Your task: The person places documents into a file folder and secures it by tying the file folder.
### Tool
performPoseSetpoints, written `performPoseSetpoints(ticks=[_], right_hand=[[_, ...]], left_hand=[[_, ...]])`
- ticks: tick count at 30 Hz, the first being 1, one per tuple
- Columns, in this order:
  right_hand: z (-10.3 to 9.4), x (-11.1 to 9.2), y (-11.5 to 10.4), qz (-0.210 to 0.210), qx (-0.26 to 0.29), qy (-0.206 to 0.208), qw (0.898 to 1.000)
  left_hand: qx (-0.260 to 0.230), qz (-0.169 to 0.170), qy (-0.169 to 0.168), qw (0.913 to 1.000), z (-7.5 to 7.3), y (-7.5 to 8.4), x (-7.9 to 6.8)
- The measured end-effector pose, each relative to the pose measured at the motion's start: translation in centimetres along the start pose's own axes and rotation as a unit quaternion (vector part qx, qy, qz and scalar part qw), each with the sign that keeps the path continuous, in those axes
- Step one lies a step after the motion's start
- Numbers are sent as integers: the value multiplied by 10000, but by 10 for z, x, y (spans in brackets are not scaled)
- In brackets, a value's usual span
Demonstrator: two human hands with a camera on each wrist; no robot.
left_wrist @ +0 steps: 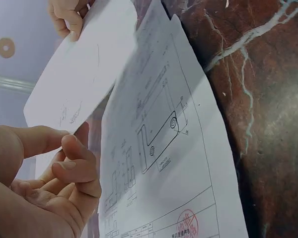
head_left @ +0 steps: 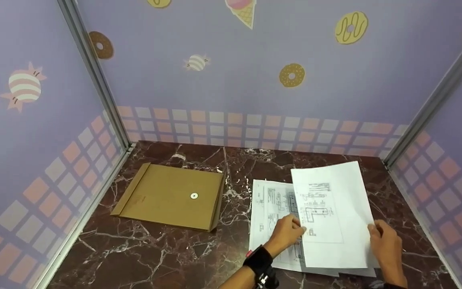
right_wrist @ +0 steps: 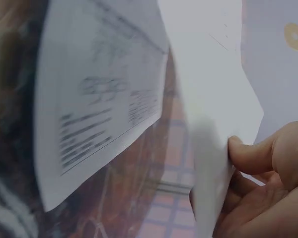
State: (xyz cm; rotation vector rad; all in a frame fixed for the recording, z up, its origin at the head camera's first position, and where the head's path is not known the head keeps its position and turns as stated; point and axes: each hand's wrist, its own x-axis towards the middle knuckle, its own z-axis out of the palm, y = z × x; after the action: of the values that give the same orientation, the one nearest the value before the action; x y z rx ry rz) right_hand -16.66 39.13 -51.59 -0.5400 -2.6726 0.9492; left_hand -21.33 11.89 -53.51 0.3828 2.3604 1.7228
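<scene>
A white sheet of paper (head_left: 335, 216) printed with a technical drawing is held up between both hands. My left hand (head_left: 286, 233) pinches its left edge between thumb and fingers, as the left wrist view also shows. On the opposite edge my right hand (head_left: 386, 245) pinches the sheet, thumb on the near face in the right wrist view. Beneath lie more printed drawing sheets (head_left: 269, 208) on the table, partly covered by the raised one. A red stamp (left_wrist: 187, 223) marks one of these lower sheets in the left wrist view.
A brown document envelope (head_left: 167, 196) with a white round button (head_left: 194, 196) lies to the left on the dark red marbled table (head_left: 175, 257). Purple panels with candy and donut pictures (head_left: 239, 80) enclose the table at the back and both sides.
</scene>
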Motion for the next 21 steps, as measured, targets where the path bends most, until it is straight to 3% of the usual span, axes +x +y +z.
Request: performPoseSetpoints(ticks=[5,10,15,21], right_hand=[[-3,-4,-19,-252,133,247,9993],[-7,-5,-37,-591,180,375,9974],[-8,-4,-47,-1008,295,365,9938],[-8,-8,-56,-1423,350,293,9888]], left_hand=[[-679,-99,-83,9976,-18,1,-3],[-997,-90,353,9943,-40,7,4],[-1261,135,740,9892,-69,11,8],[-1959,384,751,9770,-103,11,10]])
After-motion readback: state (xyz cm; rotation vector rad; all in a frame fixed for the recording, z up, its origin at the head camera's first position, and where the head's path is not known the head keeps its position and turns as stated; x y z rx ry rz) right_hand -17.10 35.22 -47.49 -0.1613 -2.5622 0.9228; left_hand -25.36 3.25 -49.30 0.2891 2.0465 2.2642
